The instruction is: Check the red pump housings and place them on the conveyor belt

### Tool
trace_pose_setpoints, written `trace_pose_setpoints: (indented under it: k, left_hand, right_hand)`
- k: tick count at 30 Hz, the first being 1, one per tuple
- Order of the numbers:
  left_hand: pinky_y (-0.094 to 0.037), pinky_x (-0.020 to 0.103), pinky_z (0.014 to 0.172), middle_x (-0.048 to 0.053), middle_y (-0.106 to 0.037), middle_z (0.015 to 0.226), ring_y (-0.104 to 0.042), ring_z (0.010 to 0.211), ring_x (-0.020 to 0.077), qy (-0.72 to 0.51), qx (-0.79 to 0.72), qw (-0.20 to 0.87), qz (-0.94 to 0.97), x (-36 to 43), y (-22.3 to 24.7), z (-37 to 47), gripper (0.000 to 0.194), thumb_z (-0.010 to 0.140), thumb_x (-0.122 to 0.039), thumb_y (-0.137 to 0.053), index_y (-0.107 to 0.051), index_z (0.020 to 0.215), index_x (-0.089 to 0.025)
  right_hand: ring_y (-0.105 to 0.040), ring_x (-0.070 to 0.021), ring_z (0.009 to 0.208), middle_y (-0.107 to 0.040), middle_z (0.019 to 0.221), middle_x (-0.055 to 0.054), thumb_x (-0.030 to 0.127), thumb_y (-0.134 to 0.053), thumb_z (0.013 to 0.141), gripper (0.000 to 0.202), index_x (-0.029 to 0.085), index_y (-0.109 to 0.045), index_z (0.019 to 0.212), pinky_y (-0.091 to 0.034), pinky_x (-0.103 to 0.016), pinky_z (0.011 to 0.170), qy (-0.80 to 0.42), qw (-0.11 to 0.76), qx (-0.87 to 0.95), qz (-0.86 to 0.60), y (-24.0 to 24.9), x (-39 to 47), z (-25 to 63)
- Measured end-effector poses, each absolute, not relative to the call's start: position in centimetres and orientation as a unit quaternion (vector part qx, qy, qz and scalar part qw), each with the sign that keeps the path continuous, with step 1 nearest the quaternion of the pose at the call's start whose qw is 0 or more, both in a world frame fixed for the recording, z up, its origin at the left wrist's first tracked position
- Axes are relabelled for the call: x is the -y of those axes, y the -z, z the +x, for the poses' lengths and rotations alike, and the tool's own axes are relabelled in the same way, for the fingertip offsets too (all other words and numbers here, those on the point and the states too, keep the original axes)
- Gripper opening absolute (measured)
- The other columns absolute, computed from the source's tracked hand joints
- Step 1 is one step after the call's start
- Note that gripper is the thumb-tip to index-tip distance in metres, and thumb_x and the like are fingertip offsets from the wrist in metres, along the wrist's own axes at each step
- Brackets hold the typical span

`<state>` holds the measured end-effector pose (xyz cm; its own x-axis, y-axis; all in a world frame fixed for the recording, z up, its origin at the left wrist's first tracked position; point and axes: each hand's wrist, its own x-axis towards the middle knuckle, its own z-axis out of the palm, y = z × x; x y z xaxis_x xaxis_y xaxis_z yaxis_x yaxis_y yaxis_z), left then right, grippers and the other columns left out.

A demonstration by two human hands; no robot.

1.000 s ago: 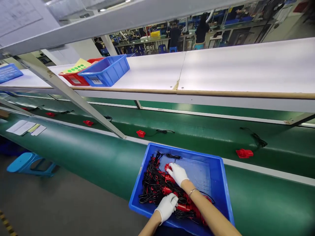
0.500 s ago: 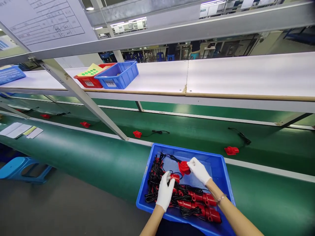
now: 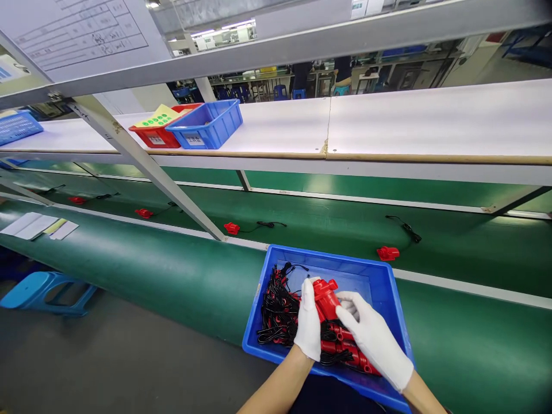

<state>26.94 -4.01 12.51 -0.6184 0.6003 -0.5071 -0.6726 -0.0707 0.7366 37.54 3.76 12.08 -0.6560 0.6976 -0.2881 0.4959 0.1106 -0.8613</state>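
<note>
The large blue bin [image 3: 336,260] is the reference point. Far to its left and behind it, a blue basket [image 3: 19,131] stands on the white shelf [image 3: 409,126]; I cannot make out its contents. Next along the shelf, behind and left of the large blue bin, a red bin [image 3: 140,135] holds a yellow sheet [image 3: 160,115] with green dots. Directly beside it is a small blue bin [image 3: 226,123]; its contents are mostly hidden by its walls.

Inside the large blue bin, bundled black cables [image 3: 273,313] fill the left side, with red parts [image 3: 362,361] among them and along the front. Over the bin's middle, my gloved left hand [image 3: 309,325] is closed against the left side of a red housing [image 3: 326,300], which is raised above the bin's contents. My gloved right hand [image 3: 366,325] is curled, fingertips at the housing's right side; I cannot tell whether they grip it. Behind the large blue bin's right side, another red unit [image 3: 388,253] lies on the green belt [image 3: 323,221].
</note>
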Motion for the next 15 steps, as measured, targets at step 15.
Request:
trace_pose_setpoints:
  k: [15]
  left_hand:
    - [-0.047, 0.030, 0.080, 0.005, -0.063, 0.090, -0.057, 0.080, 0.0178, -0.769, -0.443, 0.461, -0.018, 5.0, -14.9, 28.7, 0.056, 0.092, -0.068, -0.041, -0.064, 0.106, -0.019]
  right_hand:
    - [-0.061, -0.0200, 0.069, -0.065, 0.082, -0.005, 0.052, -0.065, 0.076, 0.034, 0.022, -0.064, 0.091, -0.049, -0.033, 0.064, -0.318, 0.169, 0.867, -0.345, -13.3, -1.0, 39.0]
